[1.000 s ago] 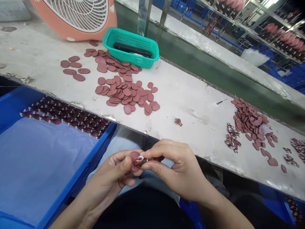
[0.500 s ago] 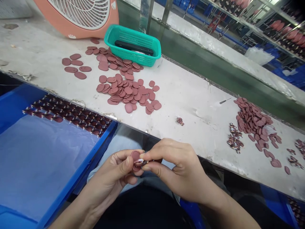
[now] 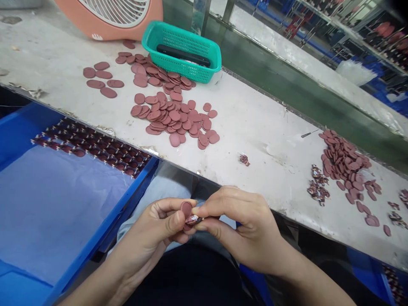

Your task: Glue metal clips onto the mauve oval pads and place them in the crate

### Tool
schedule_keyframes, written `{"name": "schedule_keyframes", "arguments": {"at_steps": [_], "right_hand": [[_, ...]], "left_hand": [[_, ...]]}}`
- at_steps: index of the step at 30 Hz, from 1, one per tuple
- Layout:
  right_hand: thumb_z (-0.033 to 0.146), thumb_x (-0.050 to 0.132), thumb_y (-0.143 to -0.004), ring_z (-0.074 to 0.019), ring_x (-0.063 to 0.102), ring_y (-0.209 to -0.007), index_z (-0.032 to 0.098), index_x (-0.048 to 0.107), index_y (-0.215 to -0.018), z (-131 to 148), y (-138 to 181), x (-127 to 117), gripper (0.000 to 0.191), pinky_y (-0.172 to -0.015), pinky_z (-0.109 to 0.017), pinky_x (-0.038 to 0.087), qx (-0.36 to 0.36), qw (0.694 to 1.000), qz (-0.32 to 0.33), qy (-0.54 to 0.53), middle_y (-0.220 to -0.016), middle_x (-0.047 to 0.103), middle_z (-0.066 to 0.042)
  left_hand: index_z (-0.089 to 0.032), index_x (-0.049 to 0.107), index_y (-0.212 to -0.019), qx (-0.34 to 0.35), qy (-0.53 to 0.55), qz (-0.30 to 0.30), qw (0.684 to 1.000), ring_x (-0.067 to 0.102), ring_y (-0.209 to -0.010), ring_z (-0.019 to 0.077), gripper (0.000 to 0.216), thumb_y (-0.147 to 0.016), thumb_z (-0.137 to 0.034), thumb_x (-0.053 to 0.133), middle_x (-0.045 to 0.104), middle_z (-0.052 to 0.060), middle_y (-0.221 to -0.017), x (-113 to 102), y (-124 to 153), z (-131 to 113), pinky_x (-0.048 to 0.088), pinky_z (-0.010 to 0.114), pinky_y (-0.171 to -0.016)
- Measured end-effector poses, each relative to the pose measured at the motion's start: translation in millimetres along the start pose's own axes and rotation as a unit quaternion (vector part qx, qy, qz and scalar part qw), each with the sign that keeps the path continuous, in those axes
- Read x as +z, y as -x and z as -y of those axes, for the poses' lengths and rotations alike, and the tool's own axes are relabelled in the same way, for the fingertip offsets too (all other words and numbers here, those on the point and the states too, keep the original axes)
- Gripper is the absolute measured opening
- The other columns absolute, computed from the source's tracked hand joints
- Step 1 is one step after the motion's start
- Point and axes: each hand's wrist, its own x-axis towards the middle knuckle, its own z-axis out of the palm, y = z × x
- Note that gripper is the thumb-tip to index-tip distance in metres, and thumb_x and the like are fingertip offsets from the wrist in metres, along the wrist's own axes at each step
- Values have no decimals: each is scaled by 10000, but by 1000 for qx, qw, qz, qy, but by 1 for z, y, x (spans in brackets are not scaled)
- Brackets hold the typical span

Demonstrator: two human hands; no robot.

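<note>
My left hand [image 3: 156, 231] pinches a small maroon oval piece [image 3: 186, 208] over my lap, thumb on top. Touching it from the right, my right hand [image 3: 240, 227] pinches a small patterned bit [image 3: 193, 219] against that piece. Both hands are closed and meet just below the table's front edge. On the white table [image 3: 255, 123] lies a heap of maroon oval pieces [image 3: 174, 117] straight ahead, and a second heap [image 3: 342, 159] at the right.
A blue tray [image 3: 47, 212] at my left holds rows of finished dark pieces [image 3: 92, 148] on pale sheet. A teal basket [image 3: 181, 51] and an orange fan [image 3: 111, 17] stand at the back. Small patterned bits [image 3: 317, 187] lie by the right heap; a green conveyor [image 3: 287, 91] runs behind.
The view has tilted slightly, so the table sits a little higher in frame. My hands stay together on the same piece with only small finger shifts.
</note>
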Motion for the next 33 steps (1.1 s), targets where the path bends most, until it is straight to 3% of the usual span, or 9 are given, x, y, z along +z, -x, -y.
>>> {"name": "schedule_keyframes", "arguments": {"at_steps": [5, 10, 15, 33], "right_hand": [[99, 684, -914, -144, 710, -780, 202, 693, -1067, 4, 4, -1, 185, -743, -270, 601, -22, 1000, 3, -4, -888, 777, -30], [70, 697, -895, -135, 706, -808, 154, 703, -1060, 9, 6, -3, 185, -742, -248, 597, -30, 1000, 2, -7, -894, 770, -49], [63, 686, -894, -139, 704, -793, 162, 712, -1043, 8, 3, -2, 181, -742, -252, 598, -21, 1000, 2, -10, -876, 766, -48], [42, 703, -870, -129, 701, -783, 68, 729, -961, 2, -5, 0, 98, -755, -226, 582, -52, 999, -14, -8, -839, 762, -80]], "left_hand": [[-217, 831, -746, 40, -11, 39, 998, 545, -547, 84, 287, -598, -441, 931, 687, -4, -608, 2, 3, -3, 467, 158, -526], [-249, 835, -738, 49, -26, 32, 998, 562, -517, 87, 316, -531, -457, 954, 712, -11, -584, 4, 9, -7, 459, 172, -528], [-242, 829, -729, 50, -36, 60, 996, 563, -564, 99, 282, -603, -480, 914, 734, 0, -640, 2, 6, -6, 457, 180, -548], [-232, 837, -795, 49, 4, 48, 998, 548, -578, 67, 230, -649, -390, 920, 728, -9, -660, 2, 2, -3, 476, 126, -546]]}}
